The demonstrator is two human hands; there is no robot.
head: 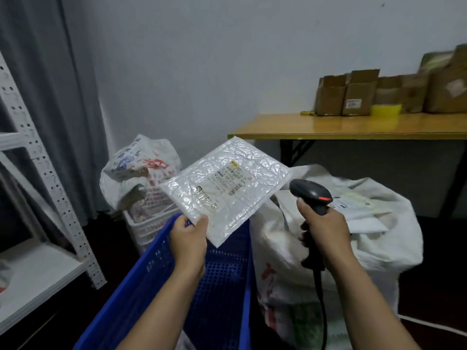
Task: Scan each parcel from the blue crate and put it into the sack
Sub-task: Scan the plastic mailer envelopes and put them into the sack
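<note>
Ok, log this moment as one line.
step: scan | left hand: holds bubble mailer, label showing | right hand: grips scanner beside it | sack: open, parcels inside | blue crate: below hands

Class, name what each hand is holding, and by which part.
The left hand pinches the white bubble mailer by its lower left edge. The right hand grips the barcode scanner by its handle.

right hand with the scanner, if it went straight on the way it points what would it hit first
Likely the bubble mailer: the right hand and barcode scanner angle toward its right edge, depth unclear.
</note>
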